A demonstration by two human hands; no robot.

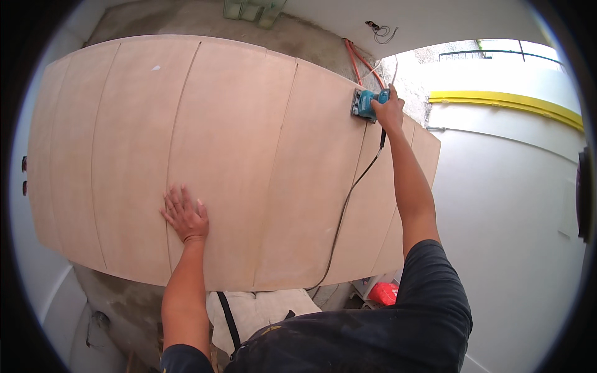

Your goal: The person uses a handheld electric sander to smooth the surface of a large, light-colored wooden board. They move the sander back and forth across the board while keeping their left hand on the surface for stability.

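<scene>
A wide wooden panel [224, 154] with several long grooves across it lies before me. My right hand [391, 111] grips a teal electric palm sander [366, 105] at the panel's far right edge, its pad against the wood. From the sander a black power cord [347, 200] runs back over the panel and drops off the near edge. Flat on the left half of the surface rests my left hand [186, 217], fingers spread across a groove and holding nothing. A small white mark [156, 68] shows near the far left.
Orange conduits [357, 60] rise from the floor behind the panel. A translucent green crate [254, 11] stands beyond the far edge. Along the right wall runs a yellow strip [499, 101]. A red bag [383, 293] lies below the near right edge, and loose wires hang from the left wall.
</scene>
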